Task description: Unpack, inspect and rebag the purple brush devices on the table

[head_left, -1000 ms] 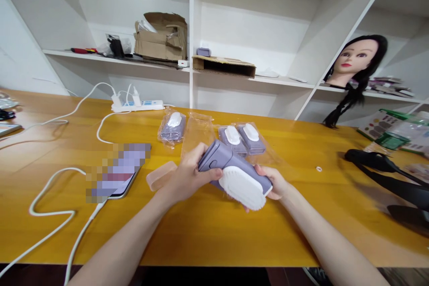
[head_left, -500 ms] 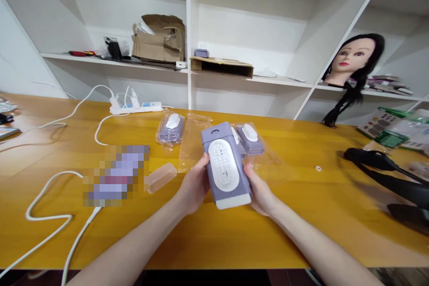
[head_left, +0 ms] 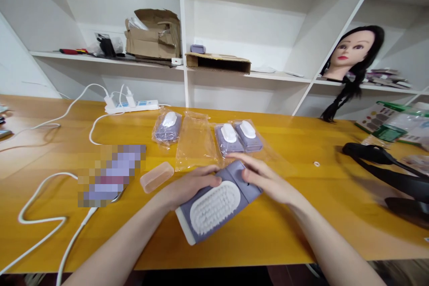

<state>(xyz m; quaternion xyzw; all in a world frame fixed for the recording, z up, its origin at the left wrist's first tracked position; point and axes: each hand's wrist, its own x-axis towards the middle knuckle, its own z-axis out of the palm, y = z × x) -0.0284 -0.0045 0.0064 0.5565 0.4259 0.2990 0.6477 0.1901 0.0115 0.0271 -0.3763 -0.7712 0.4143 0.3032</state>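
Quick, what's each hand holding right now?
Left hand: closed on the purple brush device.
Right hand: at the device's right end; whether it's gripping can't be told.

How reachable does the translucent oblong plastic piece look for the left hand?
Probably yes: the plastic piece lies uncovered on the orange wooden table near the left hand, though that hand would likely need to release the purple box with white bristles first.

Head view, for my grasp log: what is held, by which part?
A purple brush, by its long side in the left grip; the right grip touches its plain end.
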